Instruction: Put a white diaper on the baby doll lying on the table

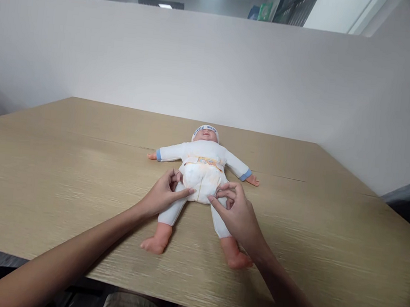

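A baby doll is lying face up near the middle of the wooden table, its arms spread wide and its bare feet pointing toward the near edge. It is wearing a white suit with blue cuffs, a white diaper with an orange-patterned waistband, and a white cap whose blue lettering is too blurred to read with certainty. The left hand is pinching the diaper's edge at the doll's hip, fingers curled on the fabric. The right hand is gripping the diaper's opposite side, fingertips pressing beside the other thigh. A plain white partition is standing behind the doll.
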The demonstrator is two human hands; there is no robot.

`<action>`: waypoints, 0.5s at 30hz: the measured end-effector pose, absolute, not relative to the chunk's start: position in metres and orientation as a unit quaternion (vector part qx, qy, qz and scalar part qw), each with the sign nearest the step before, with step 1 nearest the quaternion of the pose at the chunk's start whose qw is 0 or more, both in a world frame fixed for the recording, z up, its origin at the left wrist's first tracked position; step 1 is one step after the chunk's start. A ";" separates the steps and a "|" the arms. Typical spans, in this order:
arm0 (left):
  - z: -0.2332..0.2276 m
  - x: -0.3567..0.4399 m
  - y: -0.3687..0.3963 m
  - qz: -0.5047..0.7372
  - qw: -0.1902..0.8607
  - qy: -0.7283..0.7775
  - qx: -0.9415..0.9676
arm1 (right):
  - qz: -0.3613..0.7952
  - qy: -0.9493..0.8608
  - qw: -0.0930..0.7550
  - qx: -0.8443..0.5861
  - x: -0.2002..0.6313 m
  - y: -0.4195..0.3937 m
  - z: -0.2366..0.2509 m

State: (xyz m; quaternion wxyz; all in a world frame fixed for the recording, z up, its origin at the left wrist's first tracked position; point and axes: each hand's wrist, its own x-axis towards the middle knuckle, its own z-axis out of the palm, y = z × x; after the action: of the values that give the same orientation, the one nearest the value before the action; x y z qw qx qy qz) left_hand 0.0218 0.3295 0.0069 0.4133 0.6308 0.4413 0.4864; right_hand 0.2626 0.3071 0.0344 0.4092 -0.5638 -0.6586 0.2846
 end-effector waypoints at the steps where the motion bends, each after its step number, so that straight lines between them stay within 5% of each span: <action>1: 0.006 0.022 0.330 0.497 0.423 0.443 0.614 | 0.285 -0.661 0.401 -0.567 0.265 0.307 0.037; 15: 0.016 0.017 0.321 0.410 0.391 0.473 0.674 | 0.198 -0.739 0.344 -0.544 0.258 0.300 0.042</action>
State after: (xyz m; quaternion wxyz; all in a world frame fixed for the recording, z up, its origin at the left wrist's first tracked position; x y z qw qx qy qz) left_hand 0.0170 0.3210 0.0156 0.3910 0.6743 0.4734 0.4103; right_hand 0.2579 0.3003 0.0420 0.3441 -0.5439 -0.7392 0.1985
